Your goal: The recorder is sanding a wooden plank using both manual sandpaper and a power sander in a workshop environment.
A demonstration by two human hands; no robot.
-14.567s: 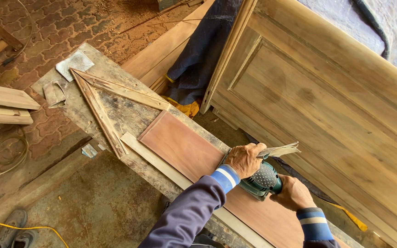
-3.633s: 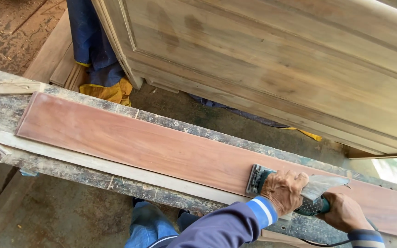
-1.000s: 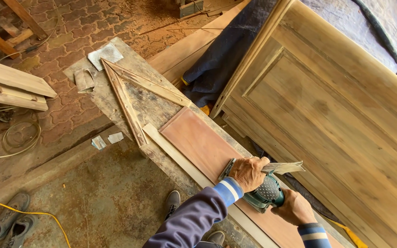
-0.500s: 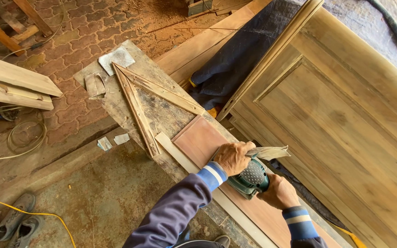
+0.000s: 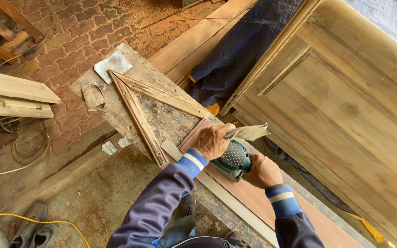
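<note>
Green electric sander (image 5: 233, 160) sits on the reddish board (image 5: 253, 197), at the board's far end, close to its end edge. The board lies lengthwise on the worn workbench (image 5: 161, 117), with a pale wood strip (image 5: 217, 190) along its near side, touching it.

Left hand (image 5: 213, 141): clenched over the front of the sander, palm down, fingers curled around the nose. A folded sheet of sandpaper (image 5: 249, 132) sticks out from under the fingers, toward the far side of the sander.

Right hand (image 5: 263, 172): wrapped around the rear grip of the sander, just behind the perforated green housing. Both sleeves dark blue with lighter striped cuffs.

Relative to the sander:
- Just beyond it, on the bench: a triangular wooden frame (image 5: 150, 108), apex pointing away, one corner near the end of the pale strip.
- Farther along the bench, at its far end: two scraps of used sandpaper (image 5: 111, 66), one flat, one curled.
- To the right, well apart: a large panelled wooden door (image 5: 345, 105) leaning on edge, with dark blue cloth (image 5: 240, 50) bunched against its end.
- To the left, on the floor: small paper scraps (image 5: 116, 146), coiled wire (image 5: 26, 147), a yellow cable (image 5: 37, 223), a pair of grey shoes (image 5: 35, 225).
- Far left: stacked planks (image 5: 14, 96).
</note>
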